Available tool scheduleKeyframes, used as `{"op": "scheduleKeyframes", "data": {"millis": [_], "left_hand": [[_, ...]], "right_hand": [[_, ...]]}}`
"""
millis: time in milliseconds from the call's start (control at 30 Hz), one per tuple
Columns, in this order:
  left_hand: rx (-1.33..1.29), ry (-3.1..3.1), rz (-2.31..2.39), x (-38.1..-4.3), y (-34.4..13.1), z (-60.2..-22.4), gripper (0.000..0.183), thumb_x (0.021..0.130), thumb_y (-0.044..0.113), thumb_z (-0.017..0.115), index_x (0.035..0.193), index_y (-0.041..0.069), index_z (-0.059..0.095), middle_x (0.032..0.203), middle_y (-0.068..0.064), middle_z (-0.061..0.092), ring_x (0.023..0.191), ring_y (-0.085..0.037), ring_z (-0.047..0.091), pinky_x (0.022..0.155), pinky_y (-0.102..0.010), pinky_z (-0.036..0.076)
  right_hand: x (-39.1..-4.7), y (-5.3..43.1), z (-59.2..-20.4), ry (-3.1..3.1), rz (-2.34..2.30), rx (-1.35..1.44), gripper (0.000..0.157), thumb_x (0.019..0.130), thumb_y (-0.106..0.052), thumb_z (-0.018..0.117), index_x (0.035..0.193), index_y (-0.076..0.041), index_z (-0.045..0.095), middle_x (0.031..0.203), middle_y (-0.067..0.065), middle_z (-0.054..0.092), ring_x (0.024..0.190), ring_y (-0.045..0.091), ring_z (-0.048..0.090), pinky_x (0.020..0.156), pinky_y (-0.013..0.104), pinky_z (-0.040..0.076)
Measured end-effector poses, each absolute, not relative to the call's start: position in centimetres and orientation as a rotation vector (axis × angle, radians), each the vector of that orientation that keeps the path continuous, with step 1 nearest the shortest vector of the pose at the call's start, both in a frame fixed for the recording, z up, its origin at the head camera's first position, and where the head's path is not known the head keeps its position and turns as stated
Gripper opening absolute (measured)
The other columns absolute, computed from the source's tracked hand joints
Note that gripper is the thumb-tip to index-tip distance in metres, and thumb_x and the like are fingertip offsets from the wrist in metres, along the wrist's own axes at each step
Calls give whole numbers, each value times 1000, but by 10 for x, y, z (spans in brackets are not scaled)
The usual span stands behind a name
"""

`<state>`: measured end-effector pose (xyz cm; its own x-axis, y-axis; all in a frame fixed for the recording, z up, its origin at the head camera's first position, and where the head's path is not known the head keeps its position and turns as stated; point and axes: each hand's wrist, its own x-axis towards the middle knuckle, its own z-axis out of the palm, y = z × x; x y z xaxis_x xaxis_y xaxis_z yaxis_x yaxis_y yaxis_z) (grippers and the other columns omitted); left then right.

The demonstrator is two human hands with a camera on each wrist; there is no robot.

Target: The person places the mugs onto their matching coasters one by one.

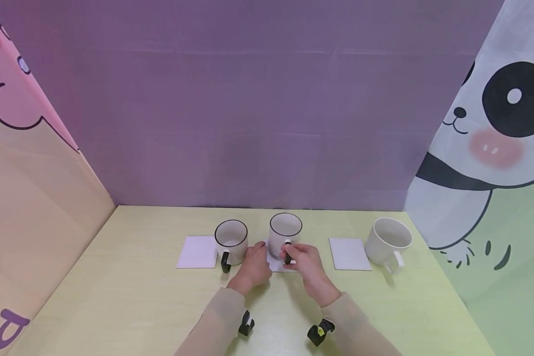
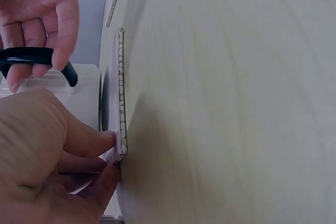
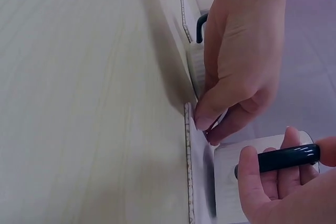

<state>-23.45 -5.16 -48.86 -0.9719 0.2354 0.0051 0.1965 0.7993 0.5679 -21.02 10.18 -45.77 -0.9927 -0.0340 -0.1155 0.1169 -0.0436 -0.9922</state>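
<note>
My right hand [image 1: 309,267] grips the black handle [image 3: 286,160] of a white mug with a dark rim [image 1: 285,232], at the middle of the table. Beneath that mug is a white square coaster [image 1: 276,265], partly hidden by mug and hands. Thumb and fingers of my left hand [image 1: 254,267] pinch the coaster's near left corner, as the left wrist view shows. A narrow dark gap appears between mug base and coaster; whether they touch, I cannot tell. Just left of my left hand stands a second dark-rimmed mug [image 1: 231,240] with a black handle.
A white coaster [image 1: 197,252] lies left of the second mug. On the right, another coaster [image 1: 349,254] lies beside an all-white mug [image 1: 388,241]. The pale wooden table [image 1: 129,291] meets a purple backdrop [image 1: 258,123] behind and printed cloth panels at both sides.
</note>
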Motion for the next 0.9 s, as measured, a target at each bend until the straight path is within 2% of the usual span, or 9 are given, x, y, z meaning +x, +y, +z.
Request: {"op": "scheduleKeyframes", "data": {"millis": [433, 900], "left_hand": [[313, 2922, 960, -234, -51, -493, 58, 79, -7, 68, 133, -19, 52, 146, -29, 47, 129, -49, 45, 114, -51, 37], [336, 2948, 957, -234, -51, -493, 58, 76, -8, 68, 130, -18, 54, 141, -29, 50, 126, -49, 47, 111, -51, 39]], "right_hand": [[-203, 94, -465, 2115, -2163, 44, 26, 102, -6, 55, 110, 18, 63, 86, 7, 66, 88, 17, 62, 88, 45, 58], [-195, 98, -465, 2146, -2104, -26, 28, 104, -10, 55, 110, 16, 64, 90, 8, 67, 93, 24, 64, 91, 50, 56]]}}
